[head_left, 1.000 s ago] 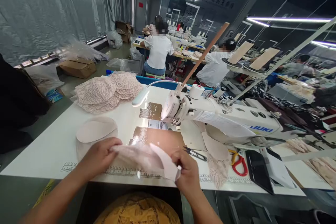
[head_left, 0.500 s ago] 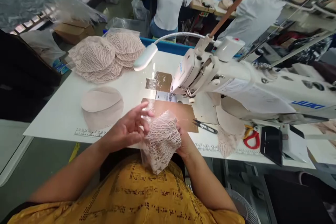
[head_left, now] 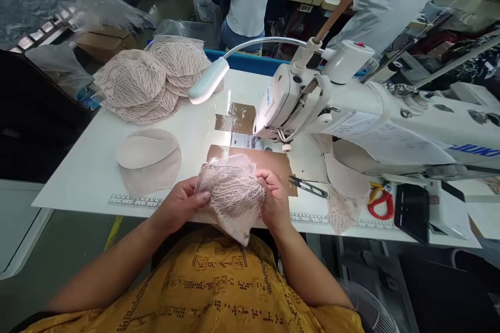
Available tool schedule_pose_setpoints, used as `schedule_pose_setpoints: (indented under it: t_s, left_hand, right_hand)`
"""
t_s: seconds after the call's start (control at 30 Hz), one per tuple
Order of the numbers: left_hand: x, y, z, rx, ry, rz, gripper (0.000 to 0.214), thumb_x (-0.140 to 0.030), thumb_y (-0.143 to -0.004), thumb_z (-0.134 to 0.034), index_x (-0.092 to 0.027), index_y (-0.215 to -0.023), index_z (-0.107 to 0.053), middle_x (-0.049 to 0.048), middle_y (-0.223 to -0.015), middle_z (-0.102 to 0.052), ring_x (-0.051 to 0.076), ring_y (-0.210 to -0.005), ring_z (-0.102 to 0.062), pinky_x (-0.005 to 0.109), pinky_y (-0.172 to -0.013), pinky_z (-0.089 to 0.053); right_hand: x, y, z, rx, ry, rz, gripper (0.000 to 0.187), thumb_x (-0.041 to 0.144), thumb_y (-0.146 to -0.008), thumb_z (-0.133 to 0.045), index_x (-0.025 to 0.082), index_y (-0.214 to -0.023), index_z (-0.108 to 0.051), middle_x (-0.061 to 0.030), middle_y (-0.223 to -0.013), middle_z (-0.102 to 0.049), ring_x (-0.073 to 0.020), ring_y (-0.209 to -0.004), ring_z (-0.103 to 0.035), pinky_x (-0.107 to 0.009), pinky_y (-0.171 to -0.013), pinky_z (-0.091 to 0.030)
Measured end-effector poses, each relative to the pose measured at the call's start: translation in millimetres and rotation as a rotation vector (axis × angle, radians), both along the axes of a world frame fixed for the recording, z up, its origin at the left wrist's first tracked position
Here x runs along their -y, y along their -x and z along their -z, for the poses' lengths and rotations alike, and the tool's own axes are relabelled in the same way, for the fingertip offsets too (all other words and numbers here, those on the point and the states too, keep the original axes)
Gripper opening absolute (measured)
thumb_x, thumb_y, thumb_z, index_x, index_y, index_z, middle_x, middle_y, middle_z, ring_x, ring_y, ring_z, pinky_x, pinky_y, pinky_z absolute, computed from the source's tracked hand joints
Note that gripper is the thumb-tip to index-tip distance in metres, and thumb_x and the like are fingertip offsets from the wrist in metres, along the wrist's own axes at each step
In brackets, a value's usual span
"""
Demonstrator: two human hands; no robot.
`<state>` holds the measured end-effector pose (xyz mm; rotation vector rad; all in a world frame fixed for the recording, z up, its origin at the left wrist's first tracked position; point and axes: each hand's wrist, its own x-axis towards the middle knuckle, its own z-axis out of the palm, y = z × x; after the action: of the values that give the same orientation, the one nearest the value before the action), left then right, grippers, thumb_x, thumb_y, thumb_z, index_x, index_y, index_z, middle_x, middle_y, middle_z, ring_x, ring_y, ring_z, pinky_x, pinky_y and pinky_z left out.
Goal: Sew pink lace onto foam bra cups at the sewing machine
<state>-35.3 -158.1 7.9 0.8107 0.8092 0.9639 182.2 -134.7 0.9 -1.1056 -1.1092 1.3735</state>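
Observation:
A pale pink lace cup piece [head_left: 231, 196] hangs in front of me at the table's near edge. My left hand [head_left: 183, 203] pinches its left side and my right hand [head_left: 272, 199] grips its right side, both closed on it. Just beyond the piece lies the brown plate [head_left: 269, 160] under the needle of a white sewing machine [head_left: 351, 114]. Small thread snips [head_left: 308, 186] lie right of my right hand.
A stack of lace cups [head_left: 150, 80] sits far left, plain foam cups [head_left: 148, 153] nearer. A white gooseneck lamp [head_left: 208, 79] leans over the table. Red-handled scissors [head_left: 379, 202] and a black phone [head_left: 411, 212] lie right. Two people in white shirts work behind.
My view dropped towards the table. The lace piece was turned lace side up, and my left hand, open half a second ago, has closed on its left edge.

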Motion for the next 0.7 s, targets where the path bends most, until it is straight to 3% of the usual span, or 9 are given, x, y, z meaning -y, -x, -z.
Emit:
schedule_pose_setpoints:
  t_s: [0.07, 0.17, 0.3, 0.4, 0.5, 0.6, 0.63, 0.7]
  left_hand:
    - [-0.1, -9.1, -2.5, 0.026, 0.005, -0.164, 0.023, -0.036, -0.082, -0.072, -0.017, -0.096, -0.071, 0.0051, -0.086, -0.072, 0.019, -0.080, -0.068, 0.027, -0.074, -0.054]
    - [0.3, -22.9, -4.0, 0.027, 0.008, -0.366, 0.023, -0.038, -0.085, -0.069, -0.020, -0.100, -0.070, 0.0026, -0.088, -0.072, 0.018, -0.083, -0.067, 0.026, -0.074, -0.053]
    - [5.4, -29.8, 2.5, -0.066, 0.005, -0.433, 0.035, -0.049, -0.088, -0.062, -0.020, -0.105, -0.069, 0.0029, -0.085, -0.071, 0.021, -0.084, -0.066, 0.028, -0.073, -0.052]
    - [9.0, -18.7, 9.4, -0.183, -0.008, -0.445, 0.038, -0.057, -0.086, -0.060, -0.020, -0.083, -0.069, 0.0014, -0.066, -0.063, 0.019, -0.068, -0.060, 0.027, -0.061, -0.048]
    - [5.5, 3.3, 6.8, -0.324, -0.147, -0.389, 0.041, -0.053, -0.092, -0.053, -0.020, -0.068, -0.059, -0.0018, -0.054, -0.048, 0.013, -0.051, -0.045, 0.024, -0.048, -0.037]
    - [-5.9, 22.0, -9.6, -0.435, -0.440, -0.379, 0.027, -0.049, -0.090, -0.060, -0.022, -0.095, -0.063, 0.0013, -0.084, -0.060, 0.014, -0.072, -0.055, 0.024, -0.065, -0.047]
    - [-10.4, 25.2, -17.0, -0.485, -0.547, -0.342, 0.036, -0.049, -0.083, -0.068, -0.024, -0.108, -0.062, 0.0040, -0.102, -0.062, 0.018, -0.090, -0.058, 0.027, -0.078, -0.049]
    - [-18.7, 26.3, -31.6, -0.604, -0.691, -0.124, 0.069, -0.047, -0.067, -0.083, -0.025, -0.126, -0.055, 0.0089, -0.128, -0.056, 0.027, -0.116, -0.052, 0.035, -0.097, -0.045]
  right_hand:
    - [1.3, -2.1, -0.7, 0.046, 0.000, -0.146, 0.045, 0.063, -0.089, -0.046, 0.022, -0.079, -0.061, 0.0008, -0.067, -0.049, -0.0144, -0.061, -0.044, -0.027, -0.058, -0.039]
    - [4.3, 0.2, -5.3, 0.158, -0.084, -0.242, 0.038, 0.059, -0.081, -0.062, 0.021, -0.073, -0.061, -0.0006, -0.071, -0.052, -0.0163, -0.069, -0.048, -0.029, -0.063, -0.040]
    - [7.7, 8.9, -7.9, 0.136, -0.096, -0.046, 0.031, 0.045, -0.077, -0.072, 0.021, -0.065, -0.057, 0.0020, -0.066, -0.051, -0.0132, -0.063, -0.045, -0.026, -0.059, -0.038]
    - [7.6, 9.8, -5.1, 0.012, -0.046, 0.096, 0.031, 0.045, -0.073, -0.076, 0.021, -0.065, -0.058, 0.0030, -0.064, -0.051, -0.0120, -0.060, -0.044, -0.025, -0.057, -0.038]
    - [5.9, 4.9, -6.7, -0.061, 0.009, 0.112, 0.029, 0.044, -0.070, -0.079, 0.022, -0.067, -0.060, 0.0024, -0.064, -0.056, -0.0126, -0.060, -0.049, -0.025, -0.057, -0.042]
    - [5.6, 2.5, -15.2, -0.008, 0.029, -0.065, 0.026, 0.041, -0.068, -0.080, 0.022, -0.068, -0.064, 0.0007, -0.068, -0.062, -0.0142, -0.063, -0.054, -0.027, -0.059, -0.045]
    - [6.1, 3.4, -18.5, 0.030, 0.021, -0.146, 0.024, 0.041, -0.069, -0.080, 0.022, -0.070, -0.065, -0.0001, -0.070, -0.064, -0.0150, -0.065, -0.056, -0.027, -0.060, -0.046]
    - [7.8, 7.2, -24.4, 0.103, -0.007, -0.280, 0.020, 0.040, -0.073, -0.077, 0.022, -0.074, -0.068, -0.0010, -0.074, -0.067, -0.0157, -0.067, -0.058, -0.028, -0.062, -0.047]
